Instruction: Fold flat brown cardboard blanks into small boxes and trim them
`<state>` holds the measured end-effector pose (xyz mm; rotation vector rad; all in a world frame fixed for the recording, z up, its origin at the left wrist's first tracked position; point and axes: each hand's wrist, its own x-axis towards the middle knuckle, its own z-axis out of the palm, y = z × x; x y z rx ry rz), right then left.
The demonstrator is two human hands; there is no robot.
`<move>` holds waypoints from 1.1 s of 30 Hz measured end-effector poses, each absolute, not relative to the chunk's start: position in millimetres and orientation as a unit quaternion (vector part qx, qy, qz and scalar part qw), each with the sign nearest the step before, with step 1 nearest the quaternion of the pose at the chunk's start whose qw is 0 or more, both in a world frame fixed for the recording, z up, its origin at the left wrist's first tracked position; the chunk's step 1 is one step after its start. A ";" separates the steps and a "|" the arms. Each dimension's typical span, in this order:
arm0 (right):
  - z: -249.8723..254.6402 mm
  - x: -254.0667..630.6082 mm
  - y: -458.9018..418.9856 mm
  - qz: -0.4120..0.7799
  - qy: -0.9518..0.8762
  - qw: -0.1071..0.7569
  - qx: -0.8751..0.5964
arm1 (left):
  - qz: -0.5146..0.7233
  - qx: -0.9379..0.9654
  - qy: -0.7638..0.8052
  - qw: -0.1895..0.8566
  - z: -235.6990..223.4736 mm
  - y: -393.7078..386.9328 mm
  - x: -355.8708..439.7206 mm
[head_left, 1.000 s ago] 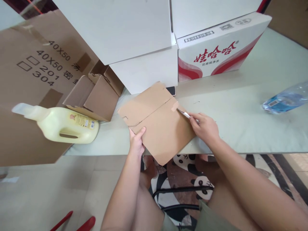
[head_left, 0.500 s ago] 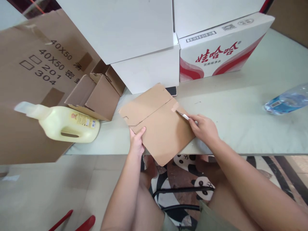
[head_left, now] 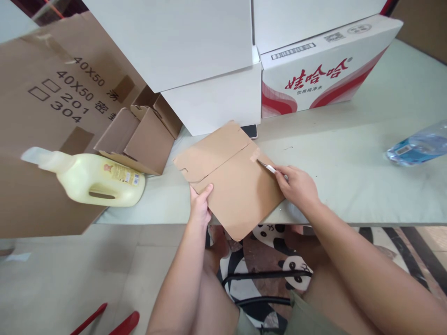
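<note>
A flattened cardboard box lies at a slant over the table's front edge, its near corner sticking out past it. My left hand grips its left side, thumb on top and the other fingers underneath. In my right hand is a white-handled utility knife, closed in my fingers. Its thin tip meets the cardboard beside a small pale scraped patch near the right edge.
White boxes and a red-and-white carton stand behind. A phone shows partly beyond the cardboard. On the left are a yellow jug and small open cardboard boxes. A water bottle lies at right.
The cardboard, both hands and the knife appear very slightly farther right, along with a small shift of the view. The knife tip stays by the pale patch.
</note>
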<state>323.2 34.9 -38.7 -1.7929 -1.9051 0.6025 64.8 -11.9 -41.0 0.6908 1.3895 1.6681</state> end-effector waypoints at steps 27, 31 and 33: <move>-35.8 320.8 35.5 0.248 -0.685 0.208 -0.652 | 0.680 0.235 0.543 0.434 -40.9 -12.6 69.7; -36.4 320.7 35.4 0.252 -0.682 0.212 -0.653 | 0.679 0.234 0.543 0.435 -39.2 -12.5 70.5; -36.5 320.6 35.4 0.254 -0.680 0.212 -0.654 | 0.679 0.234 0.544 0.434 -38.9 -12.3 70.6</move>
